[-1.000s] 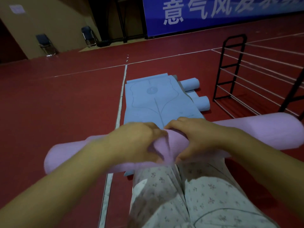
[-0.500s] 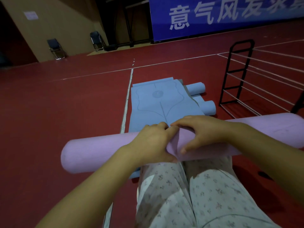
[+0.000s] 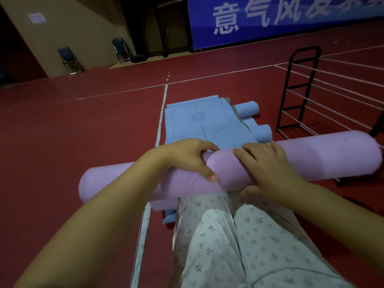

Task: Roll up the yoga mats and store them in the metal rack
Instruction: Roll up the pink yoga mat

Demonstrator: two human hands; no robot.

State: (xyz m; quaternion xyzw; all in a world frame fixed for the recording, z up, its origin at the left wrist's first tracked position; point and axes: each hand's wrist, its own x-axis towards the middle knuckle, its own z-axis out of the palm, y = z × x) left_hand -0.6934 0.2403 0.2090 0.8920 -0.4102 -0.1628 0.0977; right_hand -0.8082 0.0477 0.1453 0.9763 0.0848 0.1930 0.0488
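Left hand (image 3: 187, 157) and right hand (image 3: 268, 169) both curl over the middle of the rolled purple foam yoga mat (image 3: 324, 156), gripping it across the knees. Flat blue mat (image 3: 205, 125) lies just beyond; black metal rack (image 3: 299, 88) off right.

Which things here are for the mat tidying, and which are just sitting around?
For the job: purple rolled mat, gripped by left hand and right hand; flat blue mat; two rolled blue mats; metal rack.

Just there: folding chairs, blue banner.
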